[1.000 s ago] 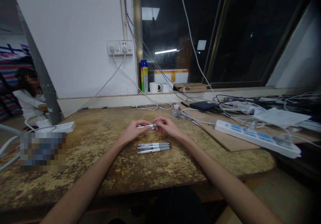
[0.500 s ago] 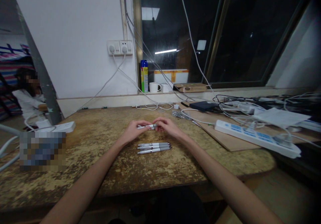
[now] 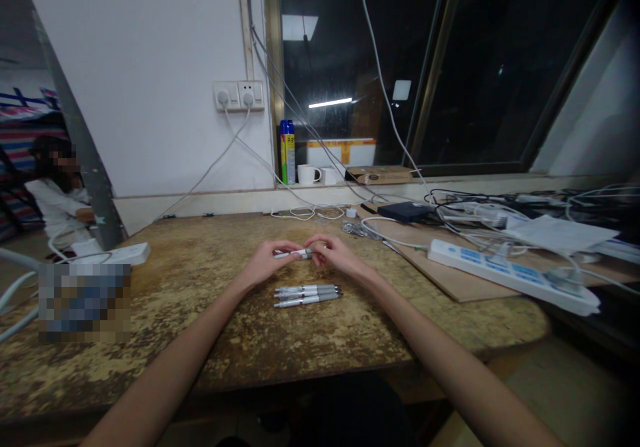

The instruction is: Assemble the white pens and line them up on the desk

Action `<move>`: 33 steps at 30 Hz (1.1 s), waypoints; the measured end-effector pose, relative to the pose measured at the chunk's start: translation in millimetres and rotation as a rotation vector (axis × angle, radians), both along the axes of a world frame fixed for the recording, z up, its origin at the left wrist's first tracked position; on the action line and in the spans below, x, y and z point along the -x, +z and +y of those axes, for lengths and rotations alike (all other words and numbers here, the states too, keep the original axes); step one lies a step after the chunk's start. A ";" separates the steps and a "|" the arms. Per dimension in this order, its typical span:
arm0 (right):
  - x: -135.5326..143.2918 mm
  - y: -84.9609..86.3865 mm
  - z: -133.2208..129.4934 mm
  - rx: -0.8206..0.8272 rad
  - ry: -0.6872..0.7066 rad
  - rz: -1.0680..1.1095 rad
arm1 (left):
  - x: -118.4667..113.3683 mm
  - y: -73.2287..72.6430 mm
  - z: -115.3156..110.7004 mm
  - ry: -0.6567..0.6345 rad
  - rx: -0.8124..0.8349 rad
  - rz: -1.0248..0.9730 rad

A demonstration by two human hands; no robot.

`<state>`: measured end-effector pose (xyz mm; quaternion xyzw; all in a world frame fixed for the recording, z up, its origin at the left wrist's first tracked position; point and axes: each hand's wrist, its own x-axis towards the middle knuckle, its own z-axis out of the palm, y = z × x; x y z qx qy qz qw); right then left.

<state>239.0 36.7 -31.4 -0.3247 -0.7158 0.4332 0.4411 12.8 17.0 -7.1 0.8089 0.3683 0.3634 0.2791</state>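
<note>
My left hand (image 3: 271,258) and my right hand (image 3: 331,253) meet near the middle of the worn wooden table (image 3: 240,347). Between them lies a white pen (image 3: 290,254), held level, with the fingers of both hands closed on it. The pen's right end is partly hidden behind my right fingers; whether a second pen is in the grip I cannot tell. Closer to me, several white and grey pens (image 3: 305,295) rest side by side on the tabletop, their dark tips pointing right.
A white power strip (image 3: 510,277) and tangled cables lie on a brown board (image 3: 450,280) at the right. Another power strip (image 3: 120,255) sits at the left edge, beside a blurred object (image 3: 83,303). A small clear bag (image 3: 357,229) lies behind my right hand. A person sits far left.
My right fingers have shifted slightly around the pen's right end. My left hand and the pens on the table stay where they were.
</note>
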 end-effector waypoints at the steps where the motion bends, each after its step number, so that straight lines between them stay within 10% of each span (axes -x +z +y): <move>1: -0.2 -0.2 0.2 0.011 0.003 -0.003 | -0.1 0.3 -0.5 -0.001 0.001 0.001; 33: -4.2 11.1 -8.9 0.076 0.081 0.090 | -5.3 9.0 -5.2 0.135 0.064 -0.070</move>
